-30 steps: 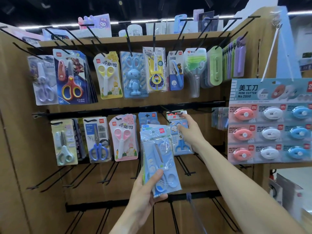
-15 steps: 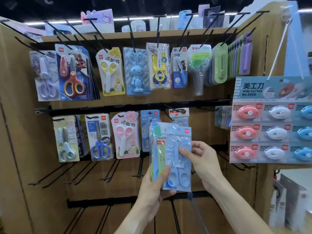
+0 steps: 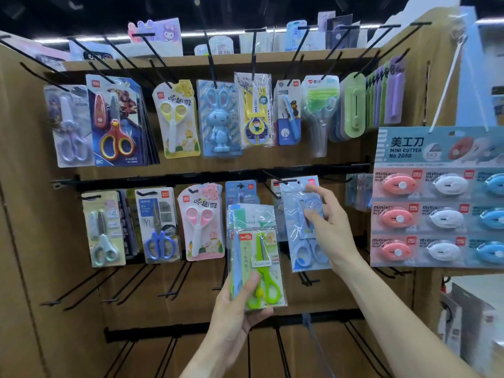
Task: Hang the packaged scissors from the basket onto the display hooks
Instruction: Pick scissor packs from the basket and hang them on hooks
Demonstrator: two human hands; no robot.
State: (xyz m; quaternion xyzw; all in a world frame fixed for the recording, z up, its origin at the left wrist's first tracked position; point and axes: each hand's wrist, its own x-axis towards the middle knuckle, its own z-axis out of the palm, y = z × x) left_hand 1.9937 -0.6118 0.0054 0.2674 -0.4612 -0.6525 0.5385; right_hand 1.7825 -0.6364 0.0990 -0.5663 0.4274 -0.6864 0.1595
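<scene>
Two hands: both raised in front of a brown display board (image 3: pixel 32 186) with rows of black hooks.
Left hand (image 3: pixel 240 304): grips a small stack of packaged scissors from below, thumb pressed across the front of the foremost pack, fingers behind.
Front pack: green scissors pack (image 3: pixel 259 271), upright, handles down, with more packs stacked behind it, their tops showing above it.
Right hand (image 3: pixel 326 222): pinches a blue scissors pack (image 3: pixel 302 227) by its right edge, thumb on the front and fingers behind, index finger raised near the top corner.
Blue pack position: held upright against the middle row, its top at a middle-row hook (image 3: pixel 275 181); whether the hole is on the hook cannot be told.
Middle row, left: mint, blue and pink scissors pack (image 3: pixel 201 222) hanging side by side.
Top row: more scissors packs, among them a blue rabbit-shaped pair (image 3: pixel 218 118).
Right side: mini cutter card (image 3: pixel 436 197) with pink, white and blue cutters.
Lower hooks (image 3: pixel 174 285): bare below the hanging packs.
</scene>
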